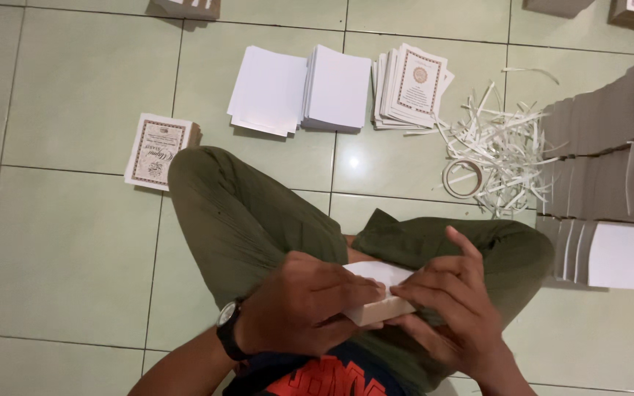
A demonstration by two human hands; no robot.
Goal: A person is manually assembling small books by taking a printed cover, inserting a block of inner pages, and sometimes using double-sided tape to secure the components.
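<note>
A person sits cross-legged on a pale green tiled floor [67, 242], seen from above. Both hands meet over the lap and clasp a small stack of white booklets [376, 292]. The left hand [306, 304], with a dark watch [227, 330] at the wrist, wraps over the stack's left side, fingers curled onto its top sheet. The right hand [453, 308] grips the right end, thumb and fingers pressed on the top edge.

Everything else lies beyond the stack, further from the person. Straight ahead are two piles of blank white sheets [299, 92], and just right of those a fanned pile of printed covers with ornate borders [412, 84]. Further right lie a tangle of white paper strips [504, 150] and a roll of tape [464, 178]. Far right stand tall rows of finished booklets [610, 176]. Ahead and to the left lies one bordered cover [157, 150].

The stack rests only on the lap and in the fingers, so it seems likely to skew or slip apart if either hand loosens; the top sheet might also crease under the pressing fingertips.
</note>
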